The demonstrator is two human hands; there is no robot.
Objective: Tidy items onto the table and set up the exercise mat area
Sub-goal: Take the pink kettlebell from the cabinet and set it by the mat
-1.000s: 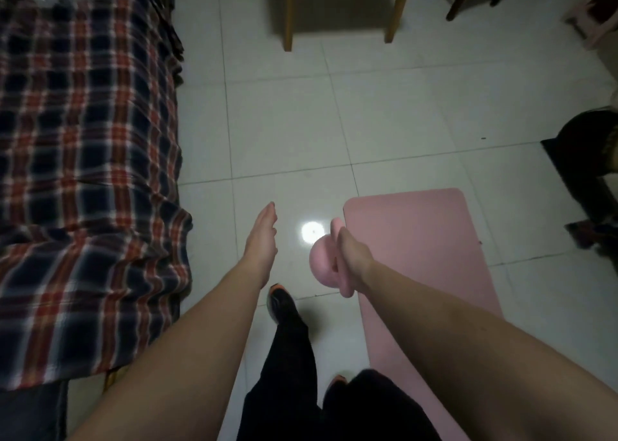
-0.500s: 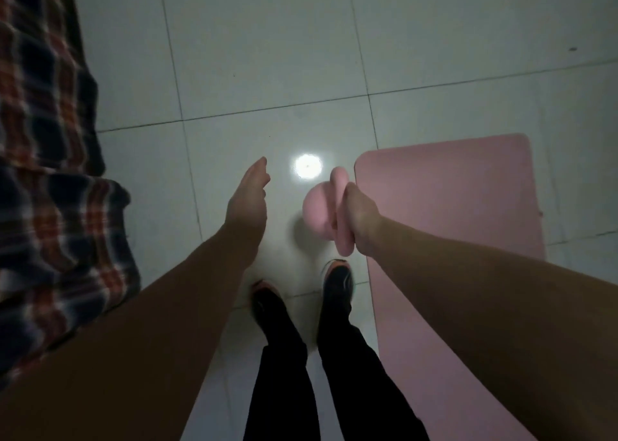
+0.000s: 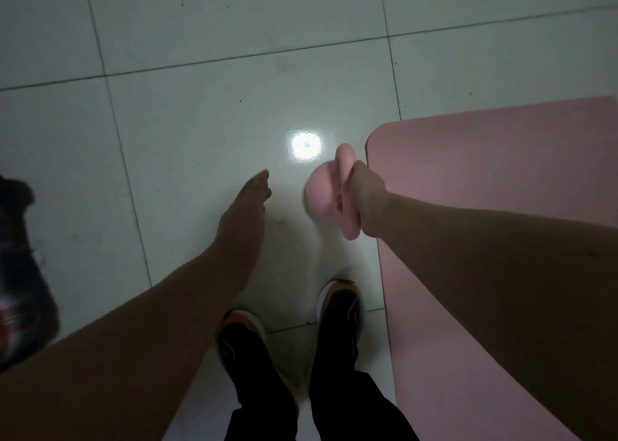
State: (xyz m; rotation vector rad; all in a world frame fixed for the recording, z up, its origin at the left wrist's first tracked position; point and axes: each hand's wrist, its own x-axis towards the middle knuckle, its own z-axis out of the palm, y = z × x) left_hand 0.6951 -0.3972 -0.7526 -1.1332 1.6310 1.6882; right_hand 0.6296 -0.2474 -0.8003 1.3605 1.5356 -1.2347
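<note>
My right hand [image 3: 366, 199] is closed around the handle of a pink kettlebell [image 3: 322, 196], which hangs over the tiled floor just left of the mat's edge. The pink exercise mat [image 3: 495, 179] lies flat on the floor at the right, its rounded near-left corner beside the kettlebell. My left hand [image 3: 245, 209] is held out flat with fingers extended, a short way left of the kettlebell and holding nothing.
My two feet in dark shoes with orange trim [image 3: 339, 310] stand on the pale tiled floor [image 3: 200, 106], just left of the mat. A corner of plaid blanket [image 3: 20, 273] shows at the left edge. A bright lamp reflection [image 3: 306, 144] sits on the tiles ahead.
The view has tilted further down and closer to the floor; the bed and chair legs have left the frame. Both hands keep the same pose, the kettlebell still in my right hand.
</note>
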